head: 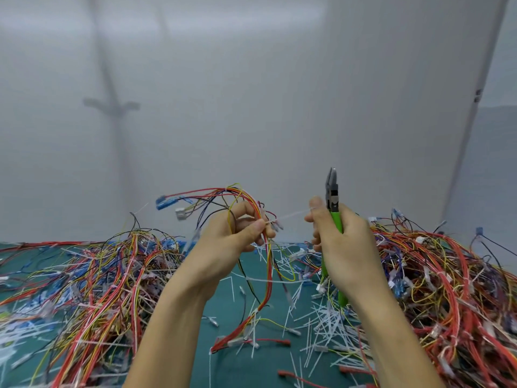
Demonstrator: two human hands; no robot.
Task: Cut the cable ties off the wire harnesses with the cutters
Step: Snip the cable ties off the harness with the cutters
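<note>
My left hand holds up a wire harness of red, yellow and black wires above the table, pinching it where a white cable tie leaves the bundle. The tie stretches right to my right hand, whose thumb and forefinger pinch its far end. That same hand grips the green-handled cutters, jaws pointing up and apart from the tie. Blue and white connectors dangle from the harness's upper left end.
Big heaps of tangled harnesses lie on the green mat, one at left and one at right. Several cut white ties litter the middle. A grey wall stands close behind the table.
</note>
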